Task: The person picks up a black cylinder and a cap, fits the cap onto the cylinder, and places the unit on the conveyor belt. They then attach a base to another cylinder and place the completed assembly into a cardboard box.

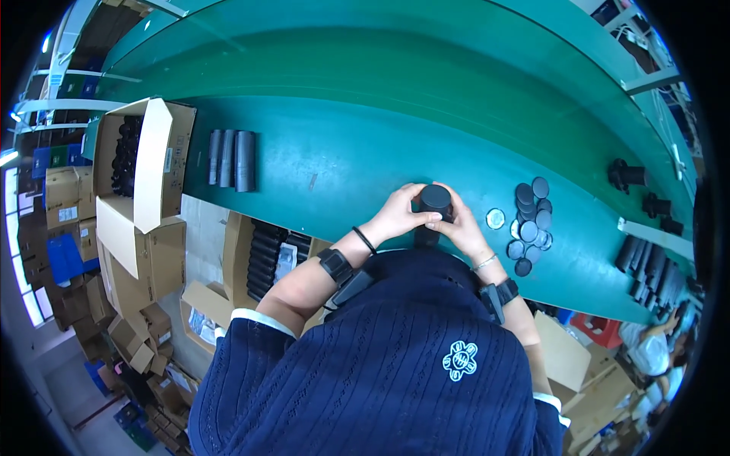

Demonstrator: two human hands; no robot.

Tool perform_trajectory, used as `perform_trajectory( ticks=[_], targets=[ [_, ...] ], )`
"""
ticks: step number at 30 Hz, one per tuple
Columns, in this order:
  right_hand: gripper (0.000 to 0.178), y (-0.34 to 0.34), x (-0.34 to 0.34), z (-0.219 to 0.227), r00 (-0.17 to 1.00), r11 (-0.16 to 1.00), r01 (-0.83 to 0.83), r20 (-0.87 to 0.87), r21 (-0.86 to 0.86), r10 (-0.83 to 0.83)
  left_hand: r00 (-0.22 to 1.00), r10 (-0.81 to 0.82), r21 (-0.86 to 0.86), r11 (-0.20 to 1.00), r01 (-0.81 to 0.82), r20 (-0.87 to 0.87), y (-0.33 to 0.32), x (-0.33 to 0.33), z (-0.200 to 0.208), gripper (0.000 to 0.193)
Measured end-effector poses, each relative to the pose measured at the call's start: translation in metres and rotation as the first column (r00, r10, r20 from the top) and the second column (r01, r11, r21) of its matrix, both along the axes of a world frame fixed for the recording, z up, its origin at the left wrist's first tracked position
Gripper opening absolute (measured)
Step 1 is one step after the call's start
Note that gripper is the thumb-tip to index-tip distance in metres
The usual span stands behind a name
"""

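"Which step is this?"
"Probably closing off the top of the black tube (436, 198); the next move would call for even pressure, with the tube kept steady."
"And the hands?"
"Left hand (400, 212) and right hand (461, 225) flank it, thumbs close together on the body side. Each grip is closed around the tube, near the counter's (342, 156) front edge; whether its base touches, I can't tell. Discs (543, 220) lie to the right."

open cardboard box (157, 169), far left of left hand (399, 215); red plastic object (604, 334), lower right of right hand (463, 230); co-worker (652, 353), farther right
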State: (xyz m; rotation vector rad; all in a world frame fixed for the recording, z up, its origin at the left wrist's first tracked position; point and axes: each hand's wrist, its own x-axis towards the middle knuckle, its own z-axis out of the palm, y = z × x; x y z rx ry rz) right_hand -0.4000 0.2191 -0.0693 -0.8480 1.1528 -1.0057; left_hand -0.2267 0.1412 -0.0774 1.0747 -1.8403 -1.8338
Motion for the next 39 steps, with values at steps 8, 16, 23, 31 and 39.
perform_trajectory(
  ticks=[8,16,23,31,39],
  targets=[
    [0.067,-0.002,0.004,-0.007,0.962,0.995,0.056,-0.263,-0.081,-0.075,0.996,0.086,-0.06,0.995,-0.084,0.025,0.003,-0.014,0.0,0.051],
    [0.062,0.0,0.0,-0.004,0.98,0.99,0.136,0.137,0.045,-0.141,0.992,0.019,0.101,0.995,-0.006,-0.128,-0.009,-0.011,-0.006,0.049],
    [0.076,0.006,-0.001,-0.003,0.997,0.997,0.07,-0.017,-0.019,-0.07,0.989,-0.12,0.02,0.992,0.122,-0.087,-0.012,-0.005,-0.008,0.052],
    [0.081,-0.001,0.005,0.001,0.971,0.989,0.116,-0.199,-0.087,-0.131,0.996,0.041,-0.025,0.999,-0.039,0.085,0.002,-0.02,0.017,0.066],
    [0.081,-0.001,0.005,-0.009,0.981,0.996,0.053,0.185,0.067,-0.065,0.967,0.17,0.29,0.951,-0.111,-0.188,-0.003,-0.005,-0.01,0.063]
  ],
)
